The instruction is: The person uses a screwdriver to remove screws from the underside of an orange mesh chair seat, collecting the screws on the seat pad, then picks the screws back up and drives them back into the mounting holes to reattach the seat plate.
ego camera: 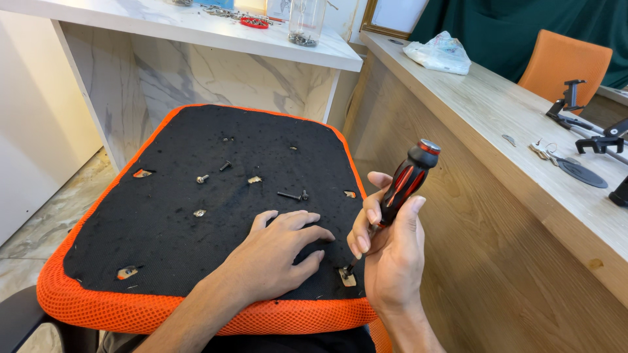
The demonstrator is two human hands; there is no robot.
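An upturned chair seat [196, 216] with a black underside and orange mesh rim lies in front of me. My right hand [389, 252] grips a red-and-black screwdriver [405, 180], held almost upright with its tip on a screw at the seat's near right corner [345, 271]. My left hand [275, 252] rests flat on the black fabric just left of that corner, fingers spread and holding nothing. Loose bolts lie on the fabric: a long black one [291, 195], a small black one [224, 166] and a silver one [202, 178].
A white marble-look desk [216, 29] stands behind the seat with a clear jar [305, 23] and red-handled tool [254, 22] on it. A wooden counter [497, 131] runs along the right, bearing a plastic bag [438, 53], keys [541, 150] and black clamps [575, 104]. An orange chair [566, 62] stands beyond.
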